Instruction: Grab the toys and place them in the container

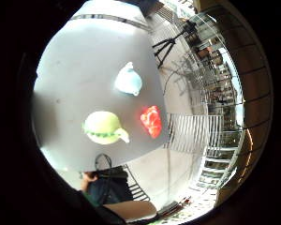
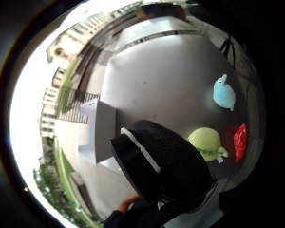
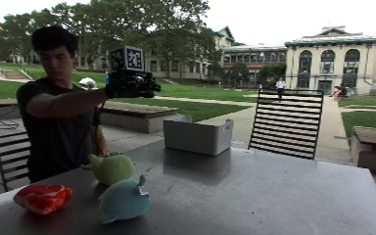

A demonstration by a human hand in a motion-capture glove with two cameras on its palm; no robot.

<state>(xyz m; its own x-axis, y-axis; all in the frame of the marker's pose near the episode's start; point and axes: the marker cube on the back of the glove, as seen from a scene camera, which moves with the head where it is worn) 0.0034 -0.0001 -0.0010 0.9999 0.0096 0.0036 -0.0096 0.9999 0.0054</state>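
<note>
Worktop (image 3: 260, 191): a wide grey surface in front of me, carrying the container and all three toys.
Container (image 3: 198, 135): a pale grey, open-topped box standing upright on the far part of the worktop, well apart from the toys; in the thumb side palm view it (image 2: 100, 130) sits by the worktop's edge, beside my glove.
My right hand (image 3: 130, 84): gloved in black, raised in the air at the end of my outstretched arm, well above the worktop and on the toys' side of the container. It touches nothing and carries no toy. I cannot tell from these views whether its fingers are straight or curled.
Green toy (image 3: 112, 169): a rounded, yellow-green plush lying on the worktop near me, closest to my body of the three. In the little finger side palm view it (image 1: 103, 127) shows a darker green band and a pale tip.
Light blue toy (image 3: 123, 201): a soft teal plush with a small pointed tip, lying just beside the green toy, touching it or nearly so in the outside view; the palm views show them apart (image 2: 224, 93).
Red toy (image 3: 42, 198): a red and white plush lying on the worktop near its corner, apart from the other two.
</note>
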